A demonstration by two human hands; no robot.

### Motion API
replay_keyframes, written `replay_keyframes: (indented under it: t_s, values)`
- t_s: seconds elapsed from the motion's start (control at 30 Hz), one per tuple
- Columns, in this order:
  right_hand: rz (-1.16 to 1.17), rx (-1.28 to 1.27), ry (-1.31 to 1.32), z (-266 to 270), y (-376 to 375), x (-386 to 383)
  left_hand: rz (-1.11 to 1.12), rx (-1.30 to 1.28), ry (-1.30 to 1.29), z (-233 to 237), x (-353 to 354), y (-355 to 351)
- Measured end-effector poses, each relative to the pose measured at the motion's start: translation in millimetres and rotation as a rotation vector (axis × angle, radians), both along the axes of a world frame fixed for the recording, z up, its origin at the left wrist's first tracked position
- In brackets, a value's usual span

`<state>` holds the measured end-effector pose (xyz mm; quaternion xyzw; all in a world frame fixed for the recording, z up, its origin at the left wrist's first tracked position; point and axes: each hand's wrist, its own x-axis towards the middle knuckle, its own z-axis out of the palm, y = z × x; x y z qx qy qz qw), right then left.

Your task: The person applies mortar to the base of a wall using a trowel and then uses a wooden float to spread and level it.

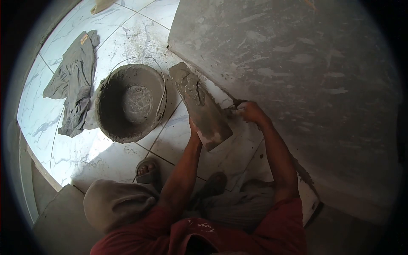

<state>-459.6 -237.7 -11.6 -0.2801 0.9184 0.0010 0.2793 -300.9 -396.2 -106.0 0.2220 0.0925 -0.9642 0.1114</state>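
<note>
A long plastering float (211, 123) lies face up in front of me, with a lump of wet grey mortar (187, 83) on its far end. My left hand (195, 132) grips the float from beneath, and most of its fingers are hidden by the board. Close to the float's right edge, my right hand (253, 114) is closed round what looks like a small trowel (231, 111), smeared with mortar and only partly visible. Left of the float stands a mortar-caked bucket (109, 112) with a wire handle. Its inside shows a scraped bottom with grey residue.
A grey plastered wall (297, 68) with pale patches rises at the right. Crumpled grey cloth (78, 80) lies beyond the bucket on marbled white floor tiles (131, 34), which are strewn with mortar crumbs. My sandalled foot (148, 170) is near the bucket.
</note>
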Motion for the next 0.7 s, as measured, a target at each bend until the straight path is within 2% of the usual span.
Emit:
replay_keyframes:
  t_s: [0.07,0.13,0.23,0.27,0.33,0.37,0.43,0.53,0.6,0.67,0.7]
  values:
    - [-0.049,0.029,-0.080,6.8,8.5,-3.7,0.008,-0.079,0.017,-8.9,-0.6,1.5]
    - [-0.046,0.256,0.010,13.3,14.2,-4.3,0.026,-0.071,0.014,-20.4,-2.6,5.7]
    - [-0.143,0.305,0.061,4.4,30.0,8.4,0.038,-0.024,0.011,-10.3,-0.3,1.1]
    - [-0.144,0.308,0.062,-9.0,35.2,14.3,0.023,0.014,0.017,-6.1,-0.2,0.3]
    - [-0.146,0.226,0.308,-42.6,38.0,25.5,0.010,0.014,0.036,-6.6,-1.8,2.1]
    - [-0.147,0.226,0.308,-44.0,29.5,28.1,-0.003,0.008,0.051,-8.0,-2.6,1.0]
    - [-0.232,-0.028,0.208,-35.6,12.1,34.4,-0.030,-0.002,0.071,-12.6,0.6,0.7]
    - [-0.115,0.114,0.058,13.8,-9.3,22.3,-0.001,-0.021,0.063,-17.1,-1.7,7.4]
    - [-0.133,0.156,0.111,-4.0,3.3,21.1,0.039,-0.041,0.049,-10.1,0.6,2.6]
    - [-0.146,0.203,0.169,-19.4,10.2,25.6,-0.091,-0.081,0.124,3.1,9.9,-7.7]
    - [-0.063,0.132,0.229,-25.4,2.9,34.9,-0.084,-0.082,0.127,-0.6,3.8,-5.0]
